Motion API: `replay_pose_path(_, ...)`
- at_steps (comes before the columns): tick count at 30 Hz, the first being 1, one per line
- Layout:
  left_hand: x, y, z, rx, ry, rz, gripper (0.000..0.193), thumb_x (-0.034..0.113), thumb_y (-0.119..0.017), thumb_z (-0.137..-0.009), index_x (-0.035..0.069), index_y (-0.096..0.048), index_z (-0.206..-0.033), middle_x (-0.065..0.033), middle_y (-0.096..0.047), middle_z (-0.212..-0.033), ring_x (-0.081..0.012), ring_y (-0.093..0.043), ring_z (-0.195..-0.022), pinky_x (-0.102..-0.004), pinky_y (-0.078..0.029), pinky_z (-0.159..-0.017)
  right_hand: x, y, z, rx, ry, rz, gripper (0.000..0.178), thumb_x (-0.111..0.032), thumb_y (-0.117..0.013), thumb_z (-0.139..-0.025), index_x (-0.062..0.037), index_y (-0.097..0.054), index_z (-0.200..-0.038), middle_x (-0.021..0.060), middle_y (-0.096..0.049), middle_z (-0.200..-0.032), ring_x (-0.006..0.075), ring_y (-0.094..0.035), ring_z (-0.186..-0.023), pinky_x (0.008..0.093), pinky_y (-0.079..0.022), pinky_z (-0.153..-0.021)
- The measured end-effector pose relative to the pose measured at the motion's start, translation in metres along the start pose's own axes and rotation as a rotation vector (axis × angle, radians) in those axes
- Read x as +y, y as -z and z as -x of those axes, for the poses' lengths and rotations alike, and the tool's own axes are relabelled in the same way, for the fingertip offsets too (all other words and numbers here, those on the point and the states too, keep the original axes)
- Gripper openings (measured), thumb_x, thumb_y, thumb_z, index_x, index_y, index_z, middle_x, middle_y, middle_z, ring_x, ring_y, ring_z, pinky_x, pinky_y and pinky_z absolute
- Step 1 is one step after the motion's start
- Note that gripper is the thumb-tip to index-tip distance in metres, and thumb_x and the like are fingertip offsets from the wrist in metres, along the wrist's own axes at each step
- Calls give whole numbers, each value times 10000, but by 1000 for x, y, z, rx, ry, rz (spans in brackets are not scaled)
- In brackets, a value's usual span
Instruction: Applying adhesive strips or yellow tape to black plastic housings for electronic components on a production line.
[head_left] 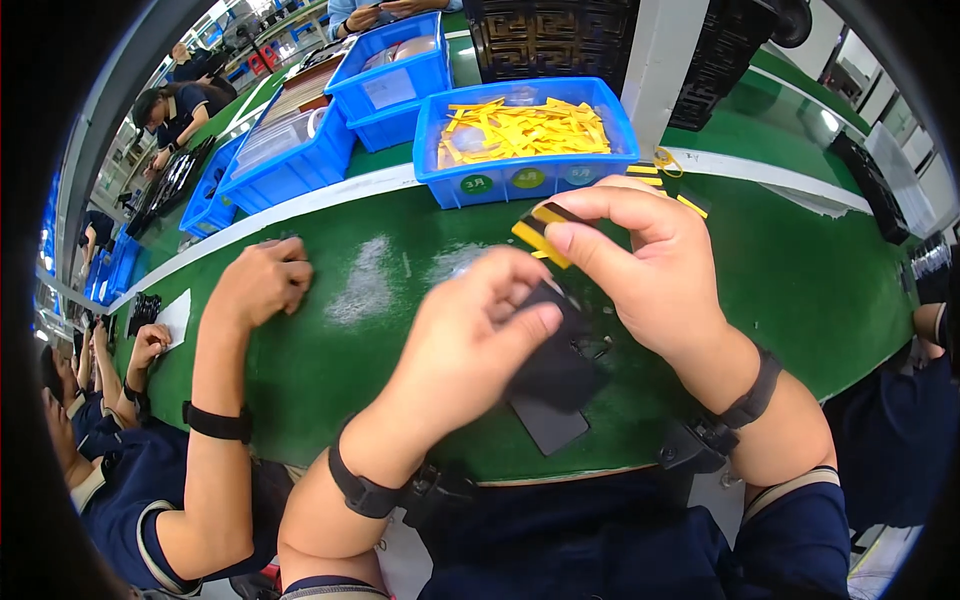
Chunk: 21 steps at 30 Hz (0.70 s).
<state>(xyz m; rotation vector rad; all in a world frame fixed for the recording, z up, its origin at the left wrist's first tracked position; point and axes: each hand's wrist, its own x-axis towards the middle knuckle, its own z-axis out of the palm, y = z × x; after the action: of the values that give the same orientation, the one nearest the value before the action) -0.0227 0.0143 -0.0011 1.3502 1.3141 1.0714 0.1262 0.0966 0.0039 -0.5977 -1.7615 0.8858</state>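
Observation:
My right hand (pixel 655 265) pinches a small yellow-and-black strip (pixel 540 238) between thumb and fingers, above the green tabletop. Just to its left, my left hand (pixel 455 345) has its fingers closed on a dark, flat black piece (pixel 555 355), blurred enough that I cannot tell its exact kind. The strip and the black piece are held close together but look apart. Beneath the black piece, a dark grey flat rectangular slab (pixel 552 424) lies on the table, partly covered from view.
A blue bin (pixel 530 188) full of yellow strips stands behind my hands, with loose yellow-and-black strips (pixel 692 206) beside it. More blue bins (pixel 290 165) and a white post (pixel 668 70) are farther back. At left, a co-worker's hand (pixel 262 283) rests over the green table (pixel 360 390).

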Motion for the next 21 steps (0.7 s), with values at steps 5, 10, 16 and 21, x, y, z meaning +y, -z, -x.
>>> replay_pose_path(5,0,6,-5,107,-43,316,182,25,-568,-870,8,-508,-1041,-36,-647,-845,-39,-557,-741,-197,-448,-663,-4,1,1,-82,-126,-9,127,-57,-668,-718,3,-680,-828,92,-654,-768,191,-628,-738,285,-487,-672)
replay_pose_path(10,-4,5,-6,131,-90,249,193,31,-579,-865,11,-511,-1044,-31,-655,-831,-32,-556,-724,-189,-442,-651,-6,0,2,-69,-92,72,112,-58,-672,-709,-19,-691,-812,85,-654,-753,199,-623,-717,288,-485,-654)
replay_pose_path(16,-2,4,-5,132,-105,246,198,42,-589,-864,9,-513,-1044,-30,-656,-828,-32,-558,-726,-188,-442,-651,-1,-3,3,-7,48,126,93,-50,-681,-695,-41,-698,-786,81,-651,-730,212,-614,-698,302,-484,-640)
replay_pose_path(21,-1,5,-4,127,-103,254,194,42,-589,-865,7,-515,-1041,-33,-658,-828,-34,-564,-736,-191,-448,-653,3,-5,4,16,136,169,99,-46,-687,-680,-40,-686,-779,86,-642,-730,230,-605,-700,318,-478,-631)
